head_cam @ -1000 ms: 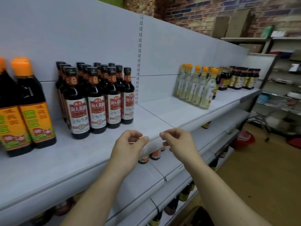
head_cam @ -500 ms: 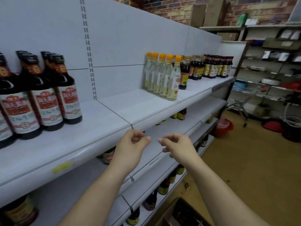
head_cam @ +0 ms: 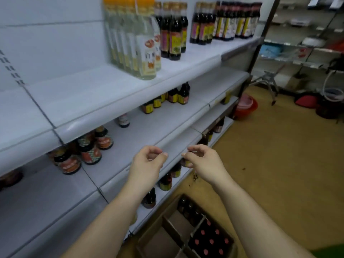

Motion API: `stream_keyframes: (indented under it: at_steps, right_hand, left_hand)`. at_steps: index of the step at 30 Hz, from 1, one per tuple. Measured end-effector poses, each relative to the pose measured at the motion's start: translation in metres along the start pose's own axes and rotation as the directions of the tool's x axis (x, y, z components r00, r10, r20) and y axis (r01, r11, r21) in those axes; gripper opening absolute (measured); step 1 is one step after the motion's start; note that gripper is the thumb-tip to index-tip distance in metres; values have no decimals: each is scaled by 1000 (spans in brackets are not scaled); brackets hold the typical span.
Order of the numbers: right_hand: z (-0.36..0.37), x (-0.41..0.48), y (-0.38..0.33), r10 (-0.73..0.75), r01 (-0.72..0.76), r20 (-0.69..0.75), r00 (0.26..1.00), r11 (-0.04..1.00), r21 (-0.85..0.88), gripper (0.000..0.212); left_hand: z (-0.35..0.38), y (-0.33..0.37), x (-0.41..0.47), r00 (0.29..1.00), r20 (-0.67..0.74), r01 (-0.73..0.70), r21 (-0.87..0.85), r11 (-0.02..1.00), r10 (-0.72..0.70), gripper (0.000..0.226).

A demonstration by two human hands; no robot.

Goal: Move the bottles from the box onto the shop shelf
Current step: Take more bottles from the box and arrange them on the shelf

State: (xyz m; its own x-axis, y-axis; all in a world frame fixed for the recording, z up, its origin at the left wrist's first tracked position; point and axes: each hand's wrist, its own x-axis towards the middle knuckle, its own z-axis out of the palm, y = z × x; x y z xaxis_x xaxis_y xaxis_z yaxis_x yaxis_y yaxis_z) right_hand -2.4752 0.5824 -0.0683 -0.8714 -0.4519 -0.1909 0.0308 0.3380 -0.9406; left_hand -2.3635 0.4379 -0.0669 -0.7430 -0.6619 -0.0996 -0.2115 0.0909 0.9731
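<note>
A cardboard box (head_cam: 167, 226) with dividers stands on the floor below me, and several dark bottles with red caps (head_cam: 210, 239) stand in its right side. The white shop shelf (head_cam: 104, 97) runs along the left in several tiers. My left hand (head_cam: 149, 162) and my right hand (head_cam: 202, 161) hover side by side in front of the middle tier, above the box. Both have loosely curled fingers and hold nothing.
Clear bottles with orange caps (head_cam: 137, 40) and dark bottles (head_cam: 225, 21) stand on the top tier; jars (head_cam: 89, 148) and small bottles sit lower. At the right are a red bucket (head_cam: 245, 107), wire racks (head_cam: 305, 43) and a brown floor.
The view has swung down and to the right, so the box on the floor now shows. Both hands have kept their pose and stay empty.
</note>
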Motion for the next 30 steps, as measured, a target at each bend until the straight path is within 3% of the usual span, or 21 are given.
stream_keyframes:
  at_steps: [6, 12, 19, 23, 30]
  right_hand:
    - [-20, 28, 76, 216, -212, -105, 971, 976, 47, 30]
    - [-13, 57, 156, 431, -422, -240, 870, 902, 90, 24]
    - [28, 92, 254, 599, -563, -352, 719, 799, 210, 21]
    - [52, 120, 321, 663, -613, -376, 648, 746, 260, 31]
    - [93, 169, 463, 679, -633, -389, 623, 729, 260, 35]
  left_hand:
    - [55, -64, 42, 982, 140, 117, 98, 988, -130, 17]
    - [92, -143, 102, 917, 321, 177, 203, 963, -236, 14]
    - [132, -226, 170, 833, 458, 128, 385, 914, -310, 14]
    - [161, -289, 197, 786, 508, 92, 466, 880, -351, 13]
    - [223, -434, 228, 773, 532, -52, 597, 800, -347, 19]
